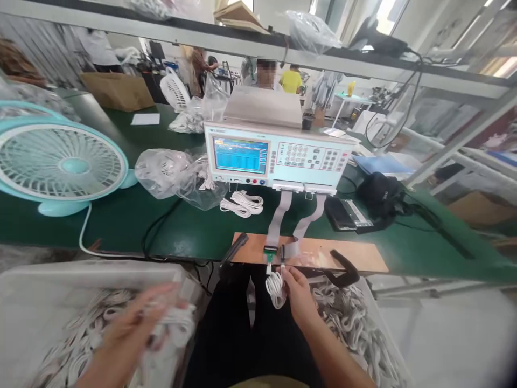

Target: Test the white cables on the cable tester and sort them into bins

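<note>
My right hand (298, 291) pinches one end of a coiled white cable (276, 291) at the table's front edge. That end meets a dark connector on a grey ribbon cable (301, 231); whether it is plugged in I cannot tell. The coil's other end reaches a small green board (270, 257) beside it. Over the bin at the left, my left hand (135, 323) is smeared by motion, its fingers closed around a bundled white cable (175, 325). Both ribbons run up to a white tester (278, 156) with a lit blue screen.
Bins of coiled white cables stand at the left (105, 272) and right (379, 318). Black clamps (343, 269) hold a wooden board (363, 256) on the green table (194, 231). Around the tester are a blue fan (64, 161), plastic bags (165, 172) and another cable bundle (242, 203).
</note>
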Demonstrator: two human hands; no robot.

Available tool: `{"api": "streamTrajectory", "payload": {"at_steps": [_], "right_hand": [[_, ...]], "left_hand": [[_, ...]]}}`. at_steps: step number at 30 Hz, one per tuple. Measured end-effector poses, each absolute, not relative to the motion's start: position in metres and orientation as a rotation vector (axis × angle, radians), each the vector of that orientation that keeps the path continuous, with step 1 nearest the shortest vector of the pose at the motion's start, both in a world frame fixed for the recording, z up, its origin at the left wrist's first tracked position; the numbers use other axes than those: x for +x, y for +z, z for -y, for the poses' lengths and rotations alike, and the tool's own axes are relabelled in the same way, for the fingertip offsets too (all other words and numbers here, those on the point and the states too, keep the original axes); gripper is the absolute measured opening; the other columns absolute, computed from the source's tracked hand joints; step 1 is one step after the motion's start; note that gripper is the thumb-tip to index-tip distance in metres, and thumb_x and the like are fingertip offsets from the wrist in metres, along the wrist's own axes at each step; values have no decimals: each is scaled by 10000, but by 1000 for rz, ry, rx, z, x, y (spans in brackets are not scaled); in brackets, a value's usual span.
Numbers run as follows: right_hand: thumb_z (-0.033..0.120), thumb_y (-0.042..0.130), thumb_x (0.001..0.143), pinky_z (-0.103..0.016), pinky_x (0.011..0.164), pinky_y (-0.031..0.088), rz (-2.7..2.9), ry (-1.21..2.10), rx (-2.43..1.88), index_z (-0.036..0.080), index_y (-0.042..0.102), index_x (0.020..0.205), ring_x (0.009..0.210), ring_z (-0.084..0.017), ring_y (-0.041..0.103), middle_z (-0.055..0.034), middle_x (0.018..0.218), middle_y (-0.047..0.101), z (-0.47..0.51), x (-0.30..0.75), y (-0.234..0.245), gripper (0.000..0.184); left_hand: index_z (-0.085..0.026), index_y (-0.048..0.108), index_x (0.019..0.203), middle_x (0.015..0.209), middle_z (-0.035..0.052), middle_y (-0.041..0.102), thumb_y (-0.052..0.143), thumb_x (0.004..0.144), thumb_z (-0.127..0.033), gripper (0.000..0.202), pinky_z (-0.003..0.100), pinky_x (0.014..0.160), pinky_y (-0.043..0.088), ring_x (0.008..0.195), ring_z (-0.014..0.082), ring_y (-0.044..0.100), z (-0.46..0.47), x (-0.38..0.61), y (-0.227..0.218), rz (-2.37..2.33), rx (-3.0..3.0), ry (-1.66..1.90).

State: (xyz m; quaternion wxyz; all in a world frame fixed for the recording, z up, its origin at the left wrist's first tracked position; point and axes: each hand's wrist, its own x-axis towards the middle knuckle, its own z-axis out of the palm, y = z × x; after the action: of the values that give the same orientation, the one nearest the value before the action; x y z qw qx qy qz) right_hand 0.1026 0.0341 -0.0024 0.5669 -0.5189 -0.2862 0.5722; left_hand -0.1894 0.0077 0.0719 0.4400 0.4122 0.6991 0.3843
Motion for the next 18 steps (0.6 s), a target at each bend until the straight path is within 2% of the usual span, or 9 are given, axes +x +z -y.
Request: {"api": "streamTrajectory", "payload": {"at_steps": [2,6,10,13,15,18], "right_hand": [[455,665,705,-217,488,256,662,1343,-1200,150,638,721,477,-86,339,51,514,432,-35,101,0,307],[426,636,684,-225,496,263,664,1298,-1200,162,575,627,478,-93,338,49,507,431,-36,95,9,277],[434,571,683,-223,476,267,655,1318,-1232,190,481,581,472,-95,322,59,493,398,-36,93,14,280],[408,539,714,-219,482,275,770,1227,-1318,200,439,582,507,-100,349,57,522,405,-29,92,11,266],[364,545,722,-217,505,291,896,1167,-1362,195,449,584,549,-104,381,48,563,436,-17,92,3,239],[359,554,701,-214,483,314,772,1277,-1441,187,486,590,513,-104,388,47,534,441,5,107,-20,216]], "left_hand": [[-210,591,975,624,16,656,533,665,-641,535,202,289,308,326,96,417,-20,-131,67,-1456,1033,729],[-149,632,876,474,-17,548,564,645,-628,537,194,269,288,298,101,419,-52,-47,43,-1240,1025,545],[-149,634,871,518,-23,572,590,661,-560,464,195,259,302,293,88,402,-62,-22,26,-1257,997,655],[-167,641,803,610,-23,614,692,586,-470,377,190,322,390,380,94,480,-55,-24,20,-1348,1015,749],[-170,638,763,575,-33,589,723,557,-455,362,190,354,422,430,111,514,-42,-25,15,-1357,994,709],[-185,627,890,506,-56,526,677,628,-509,420,197,277,360,355,105,454,-19,-20,5,-1318,875,521]]}}
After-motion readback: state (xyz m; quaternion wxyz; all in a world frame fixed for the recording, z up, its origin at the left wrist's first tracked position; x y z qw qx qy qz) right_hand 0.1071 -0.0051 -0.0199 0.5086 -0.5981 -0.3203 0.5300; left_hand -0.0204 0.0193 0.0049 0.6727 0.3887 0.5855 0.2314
